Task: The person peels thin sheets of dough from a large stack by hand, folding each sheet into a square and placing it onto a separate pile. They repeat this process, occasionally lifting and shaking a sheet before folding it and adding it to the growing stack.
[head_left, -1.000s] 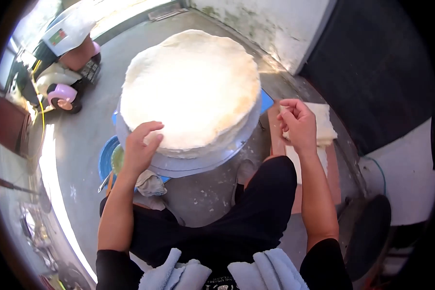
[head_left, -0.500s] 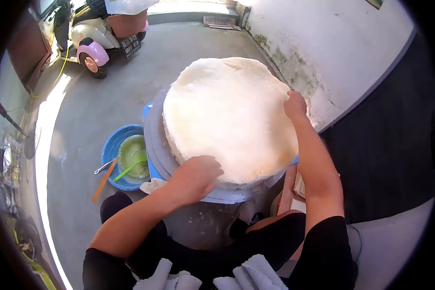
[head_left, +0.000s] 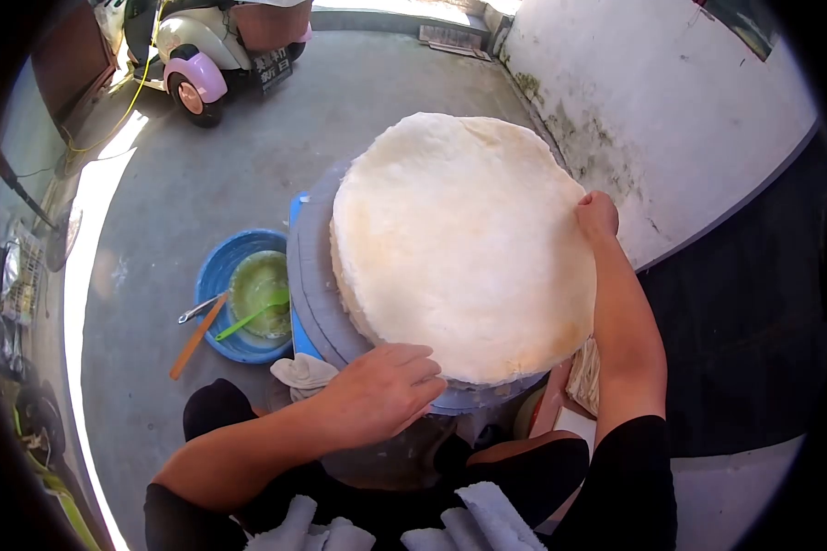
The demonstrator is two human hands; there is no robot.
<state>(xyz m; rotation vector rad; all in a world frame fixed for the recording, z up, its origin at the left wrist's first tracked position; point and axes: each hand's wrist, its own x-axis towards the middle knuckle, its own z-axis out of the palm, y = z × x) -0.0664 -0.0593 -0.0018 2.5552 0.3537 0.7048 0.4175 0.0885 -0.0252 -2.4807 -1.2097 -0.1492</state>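
Observation:
A large, round, thin white sheet, like flat dough or a pancake with faint browned patches, lies on top of a thick pile with ragged edges. The pile rests on a round grey board. At the sheet's far right edge, my right hand is closed, pinching the rim. My left hand is at the near left edge, fingers bent together around the rim; its fingertips are partly hidden. A crumpled white cloth lies just left of that hand.
On the floor at left, a blue basin holds a bowl of pale green liquid, a green-handled utensil and a wooden stick. A scooter stands at the back left. A stained white wall runs along the right.
The view has shifted, so the pile appears farther right and lower. My left hand has come down from above the sheet to its near edge. My right hand still grips the right rim.

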